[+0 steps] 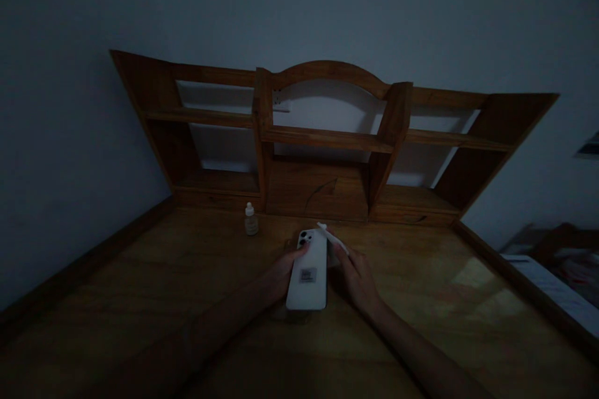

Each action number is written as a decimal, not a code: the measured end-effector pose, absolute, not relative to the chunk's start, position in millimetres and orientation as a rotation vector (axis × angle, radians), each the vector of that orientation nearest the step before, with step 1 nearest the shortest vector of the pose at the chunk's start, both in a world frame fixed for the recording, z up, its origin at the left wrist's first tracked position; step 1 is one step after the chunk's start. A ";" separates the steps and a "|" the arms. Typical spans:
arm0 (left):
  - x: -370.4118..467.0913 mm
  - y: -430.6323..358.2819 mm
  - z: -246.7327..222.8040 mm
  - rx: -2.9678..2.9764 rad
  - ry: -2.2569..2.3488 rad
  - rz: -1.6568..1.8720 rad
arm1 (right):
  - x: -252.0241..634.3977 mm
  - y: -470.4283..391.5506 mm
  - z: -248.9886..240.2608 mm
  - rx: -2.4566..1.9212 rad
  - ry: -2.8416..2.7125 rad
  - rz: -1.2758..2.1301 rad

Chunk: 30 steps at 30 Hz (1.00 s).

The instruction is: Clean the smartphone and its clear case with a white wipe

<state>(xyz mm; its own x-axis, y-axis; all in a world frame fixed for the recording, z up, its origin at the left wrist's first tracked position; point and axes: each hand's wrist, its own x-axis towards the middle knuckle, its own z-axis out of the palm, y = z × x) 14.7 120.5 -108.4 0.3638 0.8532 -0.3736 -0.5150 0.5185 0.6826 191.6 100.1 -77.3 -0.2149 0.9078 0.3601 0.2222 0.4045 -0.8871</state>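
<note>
A white phone (307,290) is held up over the wooden desk, its back with the camera lenses facing me and a small square label on it. My left hand (282,271) grips its left edge, the thumb near the lenses. My right hand (358,274) pinches a thin white cloth or tissue (336,239) at the phone's upper right edge. Below the phone, something clear and flat lies on the desk, too dark to make out. A small dropper bottle (251,223) with a white cap stands upright behind my left hand.
A wooden shelf unit (325,137) with several compartments stands along the back of the desk (407,299) against the wall. A socket (281,101) shows through its middle opening. Raised wooden edges run along both sides. Beyond the right edge lies a pale flat surface (552,287).
</note>
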 end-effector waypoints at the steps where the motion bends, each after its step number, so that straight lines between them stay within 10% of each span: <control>1: 14.9 119.4 -106.4 0.517 0.772 0.951 | 191.1 98.9 -77.0 -1.004 -1.699 0.885; 30: 9.4 115.0 -106.0 0.728 0.767 0.955 | 191.9 95.2 -73.0 -1.025 -1.815 0.699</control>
<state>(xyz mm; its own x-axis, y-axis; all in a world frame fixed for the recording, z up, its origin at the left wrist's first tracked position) 9.4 115.0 -106.0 0.3684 0.8982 -0.2399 -0.4282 0.3930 0.8138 191.9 95.2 -73.0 -0.2421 0.8681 0.4332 0.3536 0.4948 -0.7938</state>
